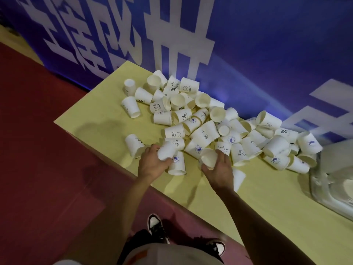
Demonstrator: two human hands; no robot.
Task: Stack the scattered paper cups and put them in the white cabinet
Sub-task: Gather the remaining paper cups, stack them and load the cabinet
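The paper cups (202,134) are lying in one big messy heap on the yellow table (91,115), mostly crowding its far edge. They're all white, and some are showing little prints like HELLO, a % sign or Bear. Most are lying on their sides, with mouths pointing every which way. Near the table's near edge, the left hand (152,163) is gripping a plain cup (165,152). The right hand (218,170) is holding an open-mouthed cup (209,157). One loner cup (134,145) is lying tipped over there too.

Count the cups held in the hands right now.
2. One cup in the left hand; another cup in the right hand. A third cup, partly hidden behind that hand, seems to lie on the table.
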